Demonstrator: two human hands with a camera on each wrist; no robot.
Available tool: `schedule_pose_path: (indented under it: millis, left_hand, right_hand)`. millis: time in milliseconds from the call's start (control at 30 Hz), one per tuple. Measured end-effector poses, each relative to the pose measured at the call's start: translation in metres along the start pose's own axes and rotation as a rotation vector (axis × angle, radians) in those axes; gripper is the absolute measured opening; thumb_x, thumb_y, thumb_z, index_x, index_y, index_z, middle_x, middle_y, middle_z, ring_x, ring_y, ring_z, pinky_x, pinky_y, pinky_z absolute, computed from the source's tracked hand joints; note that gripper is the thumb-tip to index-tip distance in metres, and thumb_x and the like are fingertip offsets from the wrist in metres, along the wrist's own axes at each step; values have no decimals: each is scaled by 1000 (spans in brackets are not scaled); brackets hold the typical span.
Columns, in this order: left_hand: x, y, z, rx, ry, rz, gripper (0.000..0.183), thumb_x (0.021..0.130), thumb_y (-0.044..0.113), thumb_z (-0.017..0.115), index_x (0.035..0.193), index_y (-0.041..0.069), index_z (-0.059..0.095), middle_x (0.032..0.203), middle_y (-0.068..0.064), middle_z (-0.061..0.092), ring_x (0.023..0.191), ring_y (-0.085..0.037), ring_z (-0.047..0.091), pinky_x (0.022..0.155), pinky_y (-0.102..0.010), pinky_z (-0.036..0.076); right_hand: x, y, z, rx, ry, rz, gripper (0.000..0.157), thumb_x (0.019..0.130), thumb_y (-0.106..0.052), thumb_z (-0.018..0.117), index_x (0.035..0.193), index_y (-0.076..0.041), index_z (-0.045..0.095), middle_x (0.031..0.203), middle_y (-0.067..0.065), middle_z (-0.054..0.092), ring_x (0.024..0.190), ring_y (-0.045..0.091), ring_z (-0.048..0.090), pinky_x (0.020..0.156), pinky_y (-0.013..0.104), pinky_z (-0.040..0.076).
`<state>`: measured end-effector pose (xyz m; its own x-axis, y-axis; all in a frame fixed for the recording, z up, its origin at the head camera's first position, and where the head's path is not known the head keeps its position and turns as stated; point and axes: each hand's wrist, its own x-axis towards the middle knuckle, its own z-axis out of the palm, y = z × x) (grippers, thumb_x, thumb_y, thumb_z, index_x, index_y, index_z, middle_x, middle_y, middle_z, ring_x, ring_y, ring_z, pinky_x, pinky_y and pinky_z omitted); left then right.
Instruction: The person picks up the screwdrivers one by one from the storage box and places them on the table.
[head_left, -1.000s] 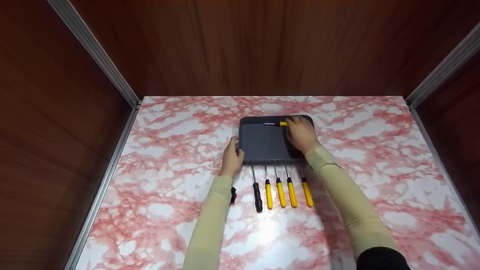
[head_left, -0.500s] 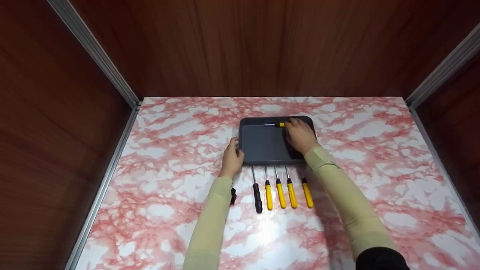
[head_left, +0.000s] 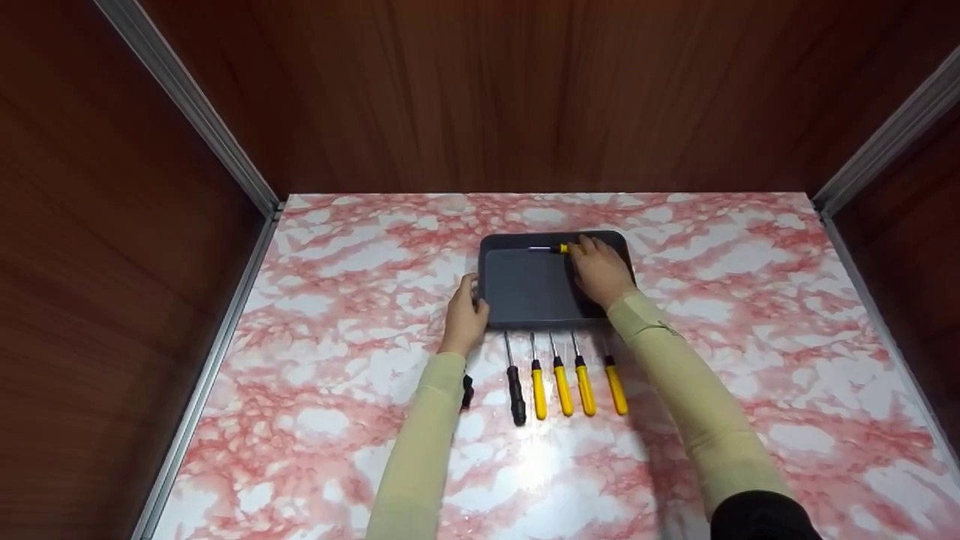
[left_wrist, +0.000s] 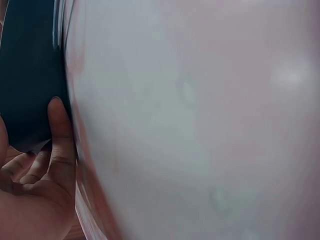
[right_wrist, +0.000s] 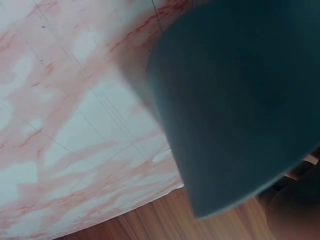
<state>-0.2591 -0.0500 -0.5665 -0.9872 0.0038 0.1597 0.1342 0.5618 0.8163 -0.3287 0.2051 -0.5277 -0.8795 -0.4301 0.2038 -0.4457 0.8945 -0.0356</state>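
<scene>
A dark grey rectangular tray (head_left: 529, 289) lies on the table. At its near left corner my left hand (head_left: 463, 319) grips the side; in the left wrist view a finger of that hand (left_wrist: 55, 175) lies against the tray's dark wall (left_wrist: 30, 75). Inside, along the far wall, is a screwdriver (head_left: 553, 248) with a yellow and black handle, its shaft pointing left. My right hand (head_left: 602, 270) reaches over the tray's right part and holds the handle, partly covering it. The right wrist view has mostly the tray's outer wall (right_wrist: 235, 110), with the hand partly hidden behind.
In front of the tray, side by side, lie a black-handled screwdriver (head_left: 516, 394) and several yellow-handled screwdrivers (head_left: 563, 390), shafts toward the tray. The rightmost yellow-handled screwdriver (head_left: 616, 388) sits apart, near the right sleeve. Wood-grain panels (head_left: 525, 97) enclose the marbled table (head_left: 337, 420).
The right hand shifts very slightly over the handle at the tray's far side. The left hand, the tray and the row of screwdrivers stay in place.
</scene>
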Motion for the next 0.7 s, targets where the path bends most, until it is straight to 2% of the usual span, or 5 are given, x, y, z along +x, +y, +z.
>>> schedule_pose_path:
  millis: [233,467,700]
  left_hand:
    - [-2,1,-1,10,-9,-6,47,87,3,44,132,10,35,78,-6,47,60,-16,42,56,-30,35]
    - [-2,0,-1,18,1,-21,46,87,4,45,132,11,36,81,-5,48,64,-16,43,59,-30,37]
    - [0,1,0,14,-13,-16,46,88,4,44,133,10,34,78,-5,46,59,-16,42,56,-30,36]
  right_hand:
    - [0,-1,3,-16,-4,-10,43,77,-8,61,118,0,50,123,24,45,110,40,42,89,47,35]
    - [1,-1,6,-21,-9,-21,43,78,-8,60,118,1,51,123,22,45,111,40,42,90,47,34]
    - [3,-1,9,-8,-10,-16,40,78,-3,56,118,-1,51,122,21,46,111,39,42,88,50,35]
